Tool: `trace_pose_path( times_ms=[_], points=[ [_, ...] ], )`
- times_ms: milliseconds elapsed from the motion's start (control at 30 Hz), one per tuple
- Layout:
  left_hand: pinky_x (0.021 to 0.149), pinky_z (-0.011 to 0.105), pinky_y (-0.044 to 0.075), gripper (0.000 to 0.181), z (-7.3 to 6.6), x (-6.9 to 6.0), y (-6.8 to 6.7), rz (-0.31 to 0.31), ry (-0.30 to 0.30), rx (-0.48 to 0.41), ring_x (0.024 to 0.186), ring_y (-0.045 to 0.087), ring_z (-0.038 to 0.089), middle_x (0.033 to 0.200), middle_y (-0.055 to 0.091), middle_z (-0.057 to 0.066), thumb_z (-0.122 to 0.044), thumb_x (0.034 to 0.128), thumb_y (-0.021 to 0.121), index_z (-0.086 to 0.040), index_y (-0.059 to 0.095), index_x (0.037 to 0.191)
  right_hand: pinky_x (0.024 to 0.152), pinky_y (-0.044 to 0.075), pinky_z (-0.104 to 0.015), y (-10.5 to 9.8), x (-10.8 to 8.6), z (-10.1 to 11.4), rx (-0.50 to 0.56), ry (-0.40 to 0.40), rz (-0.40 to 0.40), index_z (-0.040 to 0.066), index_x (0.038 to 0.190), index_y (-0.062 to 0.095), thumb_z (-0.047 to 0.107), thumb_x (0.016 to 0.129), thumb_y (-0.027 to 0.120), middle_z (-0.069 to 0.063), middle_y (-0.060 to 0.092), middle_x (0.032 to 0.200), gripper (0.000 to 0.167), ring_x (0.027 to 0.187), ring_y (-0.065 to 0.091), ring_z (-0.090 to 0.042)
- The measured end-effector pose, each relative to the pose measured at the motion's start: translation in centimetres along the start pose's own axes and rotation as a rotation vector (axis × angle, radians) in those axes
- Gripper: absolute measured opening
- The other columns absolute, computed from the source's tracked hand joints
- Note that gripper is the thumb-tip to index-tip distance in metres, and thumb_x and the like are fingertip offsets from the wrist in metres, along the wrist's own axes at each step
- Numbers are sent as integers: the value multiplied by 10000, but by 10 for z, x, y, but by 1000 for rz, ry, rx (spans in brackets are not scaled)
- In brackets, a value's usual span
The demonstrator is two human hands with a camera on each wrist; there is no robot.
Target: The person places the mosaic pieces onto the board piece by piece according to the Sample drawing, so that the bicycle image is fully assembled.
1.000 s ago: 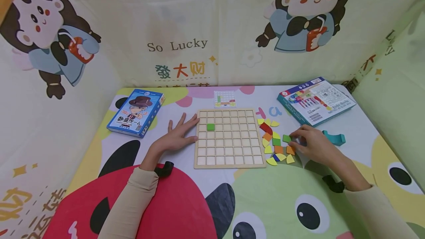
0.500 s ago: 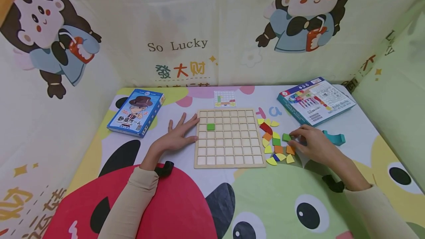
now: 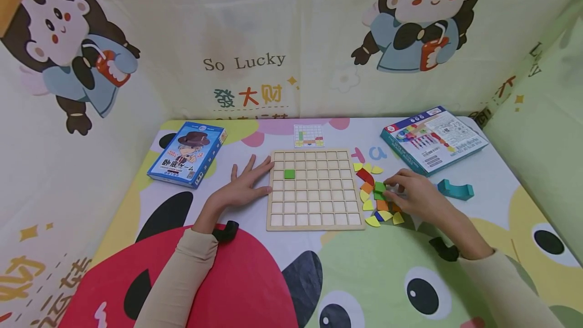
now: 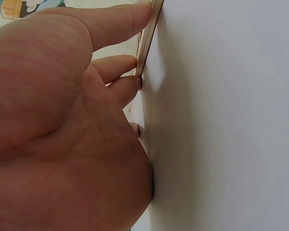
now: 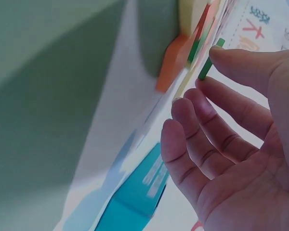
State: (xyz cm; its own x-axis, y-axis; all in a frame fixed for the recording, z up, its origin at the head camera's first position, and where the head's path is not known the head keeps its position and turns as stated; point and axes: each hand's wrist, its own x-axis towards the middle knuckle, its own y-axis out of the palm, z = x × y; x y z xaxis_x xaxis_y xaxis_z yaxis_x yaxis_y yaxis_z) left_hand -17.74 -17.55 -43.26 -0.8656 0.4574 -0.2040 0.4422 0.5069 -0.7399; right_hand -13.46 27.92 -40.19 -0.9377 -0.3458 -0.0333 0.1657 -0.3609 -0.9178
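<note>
Flanking the board's [image 3: 314,196] edges, hands [image 3: 242,187] leave cells [image 3: 327,185] free.

Grid board [image 3: 315,228], centre of the frame: pale wood, matt, smooth along its rim. Green tile [image 3: 380,186] right of centre: smooth, evenly coloured, material not determinable. Box [image 3: 186,155] at left: printed card, slight sheen. Pattern card [image 3: 308,136], upper centre: matt paper. Teal piece [image 3: 457,191] at right: apparently plastic, smooth. Backdrop [image 3: 255,29]: creased matt cloth. Sleeves [image 3: 179,277]: soft-looking matt cloth.
</note>
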Motion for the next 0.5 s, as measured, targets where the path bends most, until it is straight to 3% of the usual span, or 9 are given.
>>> trace_pose_path(
  times_ms=[267, 500],
  points=[
    [1248, 723, -212, 800, -1, -1, 0, 6, -6, 5, 1681, -139, 358, 1812, 123, 10, -350, 1027, 648, -244, 237, 1705, 639, 518, -189, 11, 12, 20, 5, -56, -7, 61, 1209, 772, 203, 949, 799, -110, 702, 1099, 298, 905, 610, -206],
    [1248, 726, -209, 802, -1, -1, -1, 8, -5, 8, 1680, -138, 365, 1813, 118, 17, -363, 1031, 641, -241, 228, 1707, 729, 544, -269, 20, 22, 40, 13, -119, -18, 54, 1215, 768, 200, 957, 793, -110, 699, 1094, 298, 910, 600, -208]
  ],
)
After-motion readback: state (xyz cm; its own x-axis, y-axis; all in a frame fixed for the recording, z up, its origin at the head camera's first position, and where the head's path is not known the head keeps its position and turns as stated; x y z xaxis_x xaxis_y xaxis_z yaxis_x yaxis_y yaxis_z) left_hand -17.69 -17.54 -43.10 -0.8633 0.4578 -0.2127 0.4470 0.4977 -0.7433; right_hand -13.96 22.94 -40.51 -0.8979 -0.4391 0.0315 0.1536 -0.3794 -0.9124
